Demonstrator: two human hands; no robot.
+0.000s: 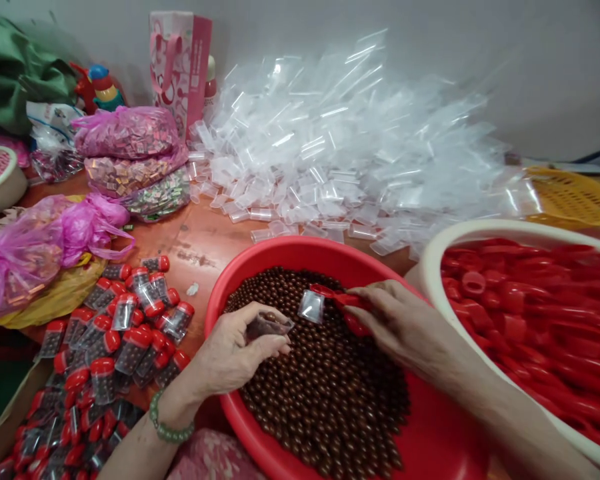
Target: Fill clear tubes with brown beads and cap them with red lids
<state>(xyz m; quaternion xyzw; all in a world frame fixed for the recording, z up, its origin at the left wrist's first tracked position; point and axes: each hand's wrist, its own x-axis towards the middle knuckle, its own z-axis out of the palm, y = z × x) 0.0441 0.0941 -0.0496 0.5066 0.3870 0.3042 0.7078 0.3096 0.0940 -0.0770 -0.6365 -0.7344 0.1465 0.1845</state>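
My left hand (230,350), with a green bead bracelet (167,423) at its wrist, is closed around a small clear plastic container (270,325) above the red basin (260,250). Brown balls show at the container's mouth. The basin holds a mass of shiny dark brown balls (315,380). My right hand (405,323) grips red plastic caps (353,310) over the balls; the fingers partly hide them. Just left of these caps, another clear container (311,306) lies over the balls, close to a red piece. I cannot tell whether they are joined.
Clear containers (320,153) form a large pile at the back. A white tub (433,260) of red caps (530,333) stands right, by a yellow basket (575,197). Filled, red-capped containers (125,353) heap at left. Pink bags (130,133) and a gift bag (180,67) stand behind.
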